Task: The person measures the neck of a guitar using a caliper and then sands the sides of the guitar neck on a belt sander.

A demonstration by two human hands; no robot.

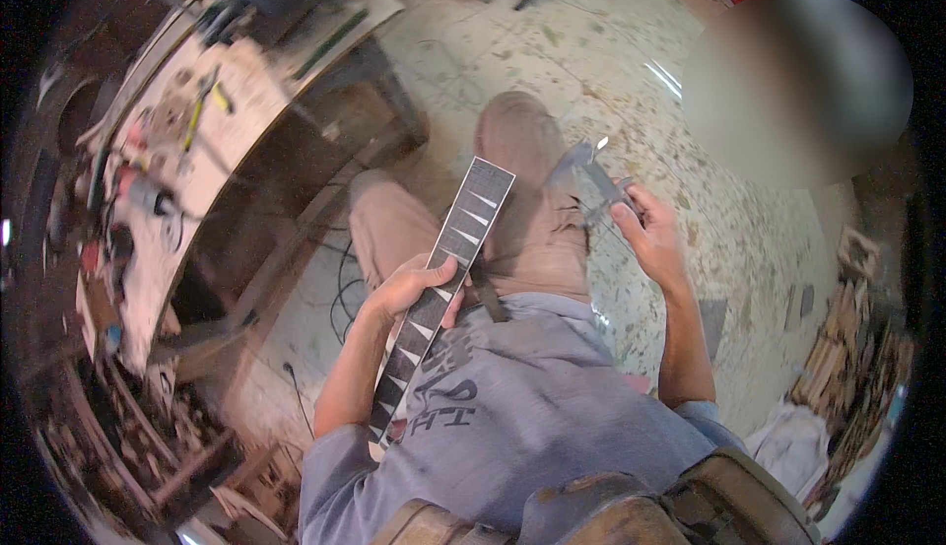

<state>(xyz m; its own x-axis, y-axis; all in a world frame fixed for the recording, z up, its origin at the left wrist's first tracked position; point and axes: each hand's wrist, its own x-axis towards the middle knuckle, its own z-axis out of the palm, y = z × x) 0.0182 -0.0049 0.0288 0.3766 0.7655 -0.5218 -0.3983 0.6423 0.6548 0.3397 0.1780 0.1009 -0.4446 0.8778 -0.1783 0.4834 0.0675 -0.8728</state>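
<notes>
My left hand [407,289] is closed around a guitar fretboard [479,200], its thumb lying across the face. The fretboard is a long dark strip with light edges and pale pointed inlays. It slants from my chest up toward my knees, and its near end rests close to my shirt. Off to the right, my right hand [652,235] grips a grey caliper [599,182] by its body. The caliper's jaws point toward the fretboard's far end but stand apart from it. Motion blurs the caliper a little, so its jaw gap is unclear.
A curved-looking workbench [241,77] on the left carries yellow-handled pliers [195,119] and a power tool [146,193]. Wood offcuts [838,358] are piled at right, and more wood pieces [138,437] fill the lower left. Black cables [342,289] trail across the speckled floor [729,249].
</notes>
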